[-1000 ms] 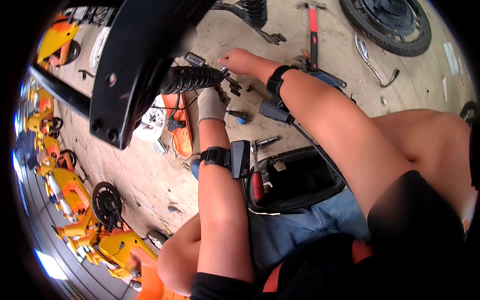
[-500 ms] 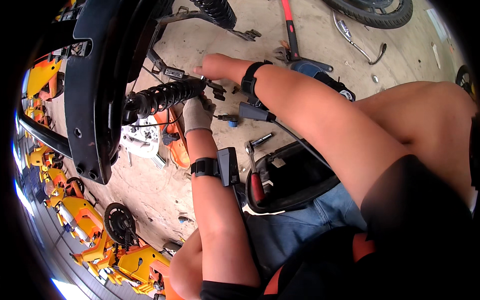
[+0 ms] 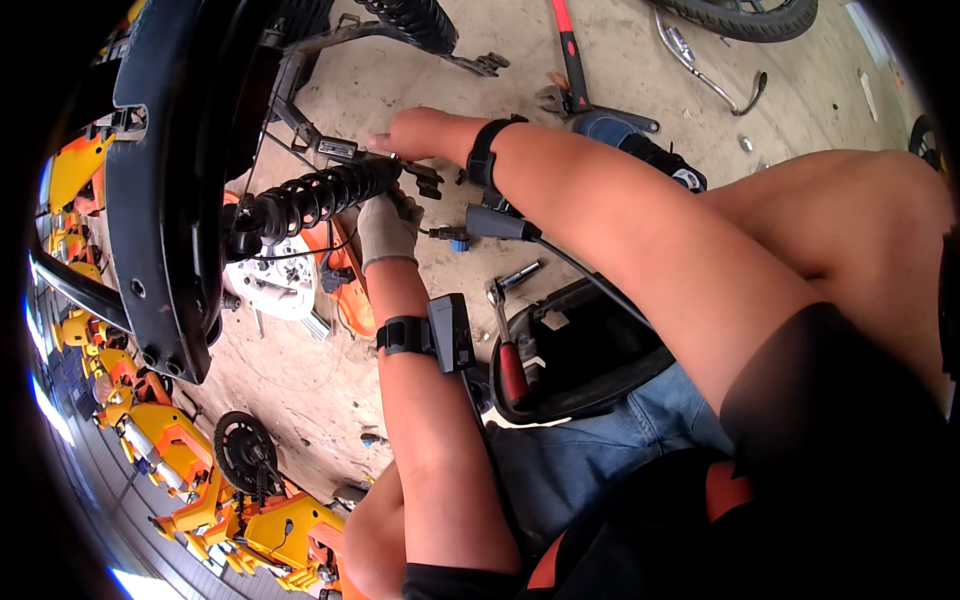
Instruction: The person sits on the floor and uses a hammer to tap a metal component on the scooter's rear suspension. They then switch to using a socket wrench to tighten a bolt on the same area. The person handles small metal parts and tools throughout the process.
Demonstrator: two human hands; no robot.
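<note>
My left hand (image 3: 388, 228), in a pale knit glove with dark fingertips, is curled against the free end of a black coil-spring shock absorber (image 3: 310, 203). The shock runs sideways from a large black metal frame (image 3: 160, 190). Just above that end is my right hand (image 3: 418, 132), bare, one digit pointing left and its other fingers hidden beneath it. A small shiny metal piece (image 3: 396, 157) shows between my hands; whether my right hand holds it is hidden. A black bracket-like part (image 3: 427, 182) sits beside the shock's end.
A ratchet wrench with a red handle (image 3: 512, 372) leans in a black open bin (image 3: 600, 385) before me. A red-and-black long-handled tool (image 3: 572, 60), an adjustable wrench (image 3: 630, 118) and a tyre (image 3: 750, 22) lie farther off. Orange and white parts (image 3: 345, 290) lie under the shock; yellow vehicles (image 3: 170, 430) stand left.
The view has shifted slightly, so the frame and shock appear a little farther left. Both hands stay at the shock's end with little visible movement.
</note>
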